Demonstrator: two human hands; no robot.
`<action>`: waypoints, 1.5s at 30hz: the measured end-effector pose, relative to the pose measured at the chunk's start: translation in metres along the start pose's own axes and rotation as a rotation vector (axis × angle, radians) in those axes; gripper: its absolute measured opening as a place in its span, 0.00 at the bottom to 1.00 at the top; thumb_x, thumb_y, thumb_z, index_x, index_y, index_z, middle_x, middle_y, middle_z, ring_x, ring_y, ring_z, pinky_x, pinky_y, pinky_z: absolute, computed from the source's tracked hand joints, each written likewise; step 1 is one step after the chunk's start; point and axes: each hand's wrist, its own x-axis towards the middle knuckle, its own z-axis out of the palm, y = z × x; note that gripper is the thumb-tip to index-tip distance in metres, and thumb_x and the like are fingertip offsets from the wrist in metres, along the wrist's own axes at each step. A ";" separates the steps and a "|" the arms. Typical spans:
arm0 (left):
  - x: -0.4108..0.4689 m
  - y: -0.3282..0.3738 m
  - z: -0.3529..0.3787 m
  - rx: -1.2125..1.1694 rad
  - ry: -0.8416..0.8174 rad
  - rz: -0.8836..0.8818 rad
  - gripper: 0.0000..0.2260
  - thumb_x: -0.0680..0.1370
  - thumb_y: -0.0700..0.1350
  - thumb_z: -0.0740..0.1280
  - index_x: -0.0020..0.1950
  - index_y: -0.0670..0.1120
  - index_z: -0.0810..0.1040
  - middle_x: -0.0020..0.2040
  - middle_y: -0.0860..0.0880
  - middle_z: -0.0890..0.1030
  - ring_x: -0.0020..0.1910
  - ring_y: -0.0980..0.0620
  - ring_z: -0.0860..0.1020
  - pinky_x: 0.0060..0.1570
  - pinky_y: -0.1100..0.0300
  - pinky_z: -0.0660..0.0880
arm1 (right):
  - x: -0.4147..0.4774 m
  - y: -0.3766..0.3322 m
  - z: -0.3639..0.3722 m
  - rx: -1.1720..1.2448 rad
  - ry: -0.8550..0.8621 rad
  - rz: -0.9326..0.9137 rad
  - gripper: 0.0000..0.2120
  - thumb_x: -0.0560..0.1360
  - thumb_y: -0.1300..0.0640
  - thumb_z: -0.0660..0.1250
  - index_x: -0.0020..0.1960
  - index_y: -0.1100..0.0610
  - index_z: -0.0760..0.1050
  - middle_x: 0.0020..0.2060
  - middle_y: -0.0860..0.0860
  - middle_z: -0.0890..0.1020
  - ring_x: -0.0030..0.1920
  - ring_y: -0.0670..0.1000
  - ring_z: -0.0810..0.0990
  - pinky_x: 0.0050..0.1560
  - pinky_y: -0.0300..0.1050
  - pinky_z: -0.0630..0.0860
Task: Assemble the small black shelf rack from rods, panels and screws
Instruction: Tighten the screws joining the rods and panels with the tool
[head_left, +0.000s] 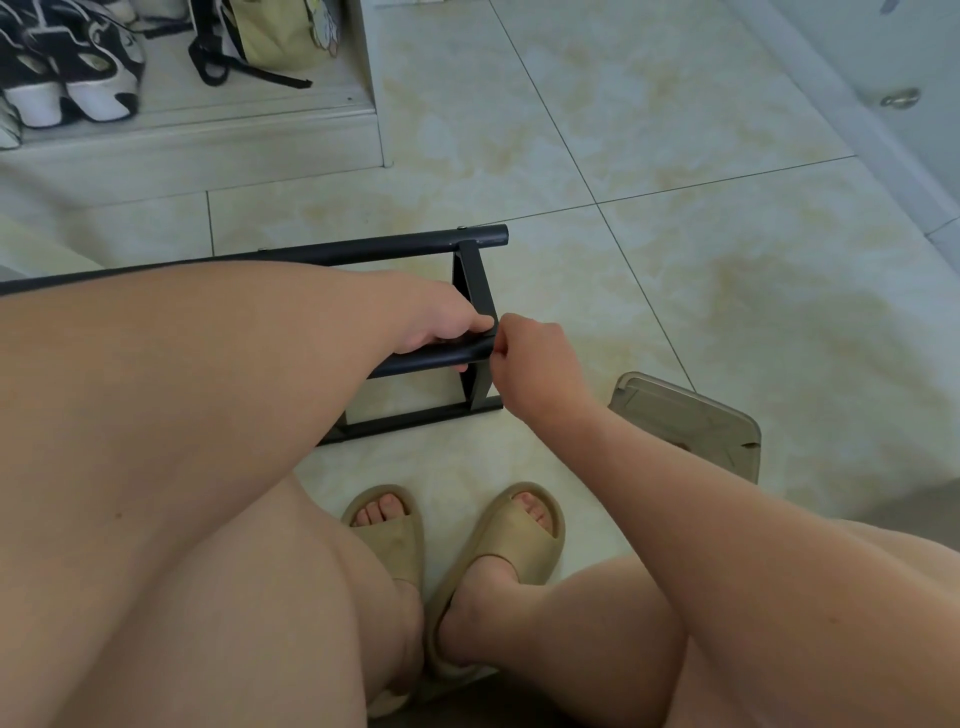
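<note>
A greyish see-through plastic container (685, 421) sits on the tiled floor (675, 182) to the right of the person's right forearm; its contents cannot be made out. At the far left, a low white shelf (208, 119) holds black-and-white sneakers (67, 78) and a pale yellow bag (275, 36).

The black shelf rack (415, 421) lies on the floor just beyond the tan slippers (519, 525). Its long axis runs left to right, and its end panel (472, 291) faces right. The left hand (441, 322) has its fingers curled around the middle rod (441, 356) near its right end. The right hand (535, 358) has its fingertips (497, 347) pressed together, pinching the end panel's edge where that rod meets it. Anything smaller between them is hidden. No writing can be read.
</note>
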 end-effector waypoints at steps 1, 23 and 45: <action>-0.001 0.000 0.000 -0.001 -0.011 -0.008 0.16 0.83 0.54 0.63 0.45 0.45 0.83 0.51 0.44 0.85 0.45 0.48 0.82 0.47 0.57 0.76 | 0.001 -0.001 0.002 -0.022 0.000 -0.013 0.07 0.78 0.65 0.58 0.45 0.54 0.68 0.37 0.53 0.72 0.33 0.56 0.70 0.29 0.45 0.61; -0.006 0.003 0.002 -0.034 0.007 -0.009 0.14 0.83 0.53 0.61 0.56 0.42 0.78 0.52 0.44 0.84 0.44 0.49 0.82 0.49 0.56 0.76 | -0.002 0.007 -0.008 0.416 -0.052 0.177 0.14 0.78 0.65 0.67 0.39 0.49 0.75 0.39 0.54 0.85 0.36 0.48 0.84 0.46 0.48 0.84; -0.002 0.002 0.002 -0.052 -0.010 -0.016 0.18 0.83 0.54 0.61 0.62 0.42 0.78 0.54 0.45 0.84 0.45 0.50 0.81 0.48 0.56 0.77 | 0.000 0.020 -0.001 0.624 -0.048 0.146 0.10 0.76 0.68 0.69 0.39 0.57 0.77 0.33 0.53 0.82 0.34 0.53 0.80 0.45 0.54 0.82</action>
